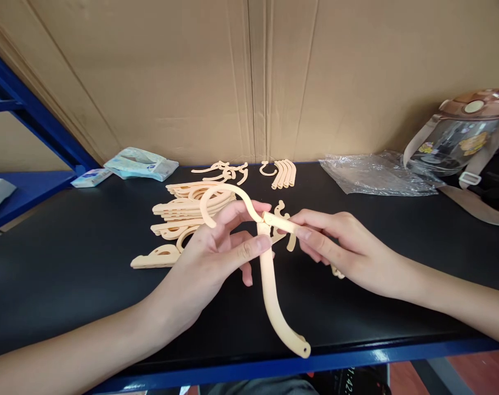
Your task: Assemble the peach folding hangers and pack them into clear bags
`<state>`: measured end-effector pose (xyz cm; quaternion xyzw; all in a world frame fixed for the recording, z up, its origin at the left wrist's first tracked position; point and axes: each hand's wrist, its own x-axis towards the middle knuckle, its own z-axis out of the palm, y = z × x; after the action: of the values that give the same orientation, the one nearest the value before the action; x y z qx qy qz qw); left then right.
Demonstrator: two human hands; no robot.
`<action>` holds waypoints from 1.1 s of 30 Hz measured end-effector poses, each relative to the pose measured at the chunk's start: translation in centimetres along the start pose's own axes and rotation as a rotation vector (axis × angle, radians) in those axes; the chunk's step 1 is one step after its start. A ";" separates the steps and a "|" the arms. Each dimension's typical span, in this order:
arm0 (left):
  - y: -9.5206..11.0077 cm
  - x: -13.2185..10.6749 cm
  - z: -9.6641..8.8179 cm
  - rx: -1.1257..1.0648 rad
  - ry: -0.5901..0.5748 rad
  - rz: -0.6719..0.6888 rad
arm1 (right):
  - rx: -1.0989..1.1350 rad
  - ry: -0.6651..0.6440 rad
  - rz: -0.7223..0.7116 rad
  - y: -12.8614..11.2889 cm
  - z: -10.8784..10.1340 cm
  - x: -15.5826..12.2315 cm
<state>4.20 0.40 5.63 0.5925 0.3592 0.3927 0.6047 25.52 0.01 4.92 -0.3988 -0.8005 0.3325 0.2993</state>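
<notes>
A tan hanger (267, 269) is held up over the black surface (89, 263).
The left hand (216, 247) pinches its middle, hook (222, 187) toward 10 o'clock and long arm (271, 291) toward 5. The right hand (344, 238) pinches the other arm (283, 224) at 3 o'clock. Hanger parts (177, 210) lie piled at 9 o'clock, and a clear bottle (447, 145) is at 2 o'clock.

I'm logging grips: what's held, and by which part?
A cream jointed hanger: left hand high on its hanging arm, right hand along its other arm.
</notes>
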 end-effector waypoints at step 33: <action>-0.1 0.1 0.2 0.065 -0.012 -0.120 | -0.065 0.048 -0.050 1.3 -2.3 1.0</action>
<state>4.39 0.43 5.54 0.5916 0.4033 0.3402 0.6097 27.28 2.12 5.54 -0.3960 -0.8132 0.2891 0.3137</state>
